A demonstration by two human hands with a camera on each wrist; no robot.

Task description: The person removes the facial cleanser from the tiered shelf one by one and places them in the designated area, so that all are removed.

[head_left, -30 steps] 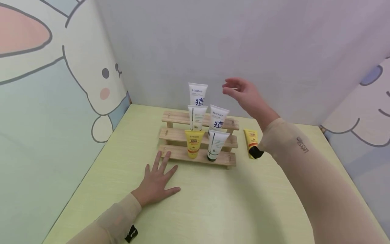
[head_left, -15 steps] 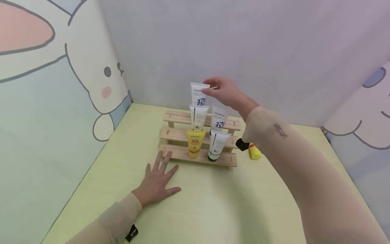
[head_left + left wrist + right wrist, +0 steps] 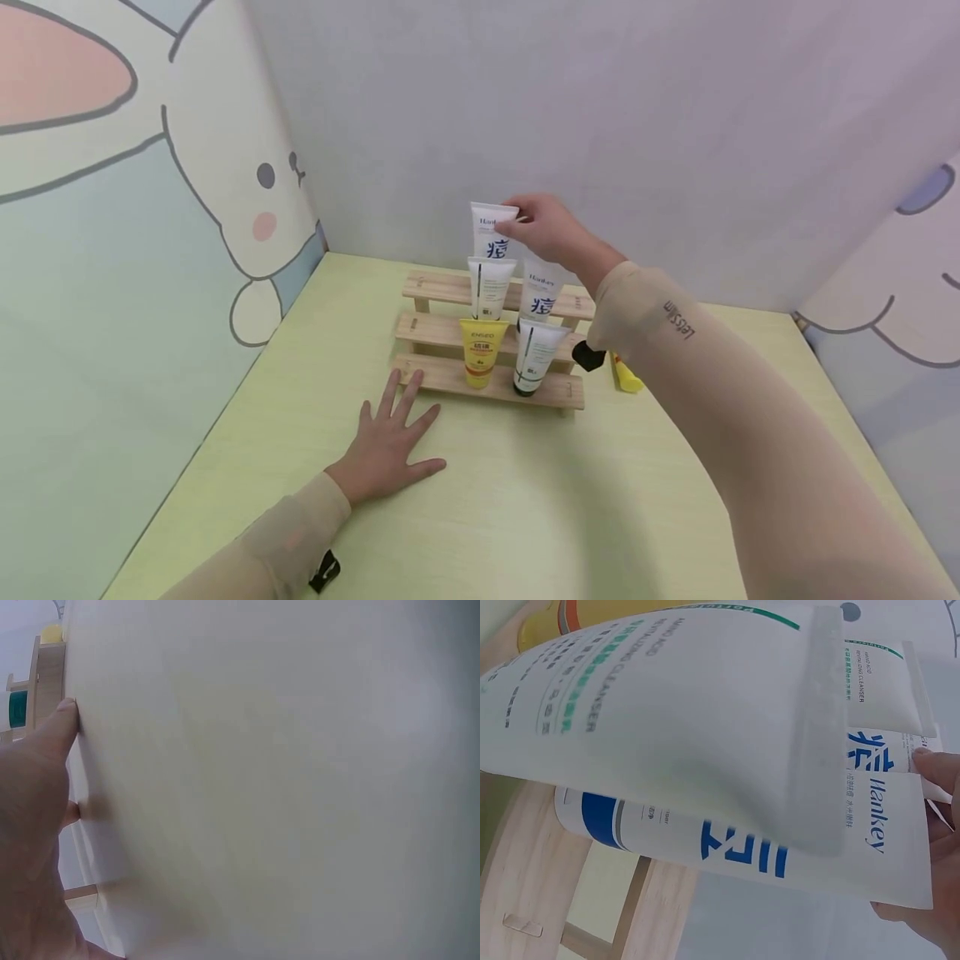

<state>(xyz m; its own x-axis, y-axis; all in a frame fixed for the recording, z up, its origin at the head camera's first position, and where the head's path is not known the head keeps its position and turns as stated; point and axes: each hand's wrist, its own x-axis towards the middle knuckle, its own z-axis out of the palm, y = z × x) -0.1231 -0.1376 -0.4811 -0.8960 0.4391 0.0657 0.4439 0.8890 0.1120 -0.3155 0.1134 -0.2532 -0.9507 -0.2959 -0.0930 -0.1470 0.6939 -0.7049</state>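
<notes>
A three-step wooden rack (image 3: 435,329) holds several upright tubes. My right hand (image 3: 525,218) pinches the crimped top end of the white Hankey tube (image 3: 491,237) standing at the left of the top step. In the right wrist view that tube (image 3: 780,847) lies just before my fingers (image 3: 937,766). A second Hankey tube (image 3: 542,292) stands to its right, partly hidden by my wrist. Below stand a white striped tube (image 3: 489,287), a yellow tube (image 3: 480,354) and a white dark-capped tube (image 3: 534,358). My left hand (image 3: 386,442) lies flat on the table, fingers spread, before the rack's left end.
Another yellow tube (image 3: 626,375) lies on the pale green table (image 3: 525,500) right of the rack, mostly behind my forearm. Walls with cartoon rabbit drawings close in the left, back and right sides. The left wrist view shows mainly tabletop (image 3: 285,780).
My right hand moved left from beside the rack to the top-left Hankey tube and closed its fingers on the tube's top end. The left hand stayed put.
</notes>
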